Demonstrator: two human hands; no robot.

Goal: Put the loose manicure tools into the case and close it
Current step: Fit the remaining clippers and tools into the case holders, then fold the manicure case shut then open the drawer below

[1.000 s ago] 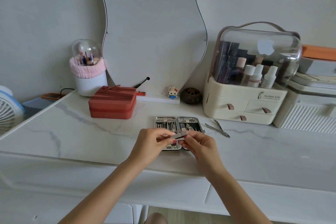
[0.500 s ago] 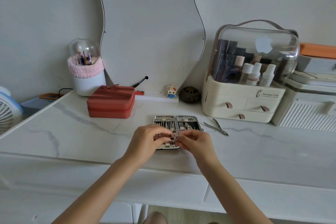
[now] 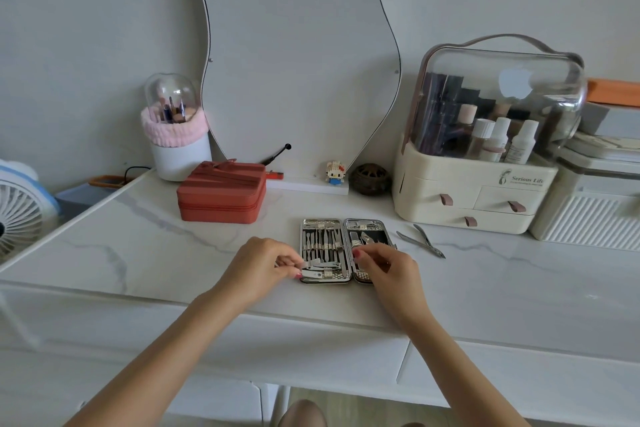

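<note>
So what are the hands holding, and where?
The left hand pinches a nail clipper by its left end, over the open case. Whether the right hand holds anything cannot be told.

Light was soft, even, daylight-like; shadows faint. Mild glare on the organizer's clear dome (image 3: 502,87). Wide-angle bend curved the desk (image 3: 138,253) edge and fan (image 3: 17,215) at left. Tools in the case (image 3: 346,250) too small to resolve sharply.

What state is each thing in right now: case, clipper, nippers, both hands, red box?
Case: open flat.
Clipper: at case's near left end, pinched by left hand.
Right hand: curled on case's right half.
Nippers: loose on table.
Red box: closed.
</note>
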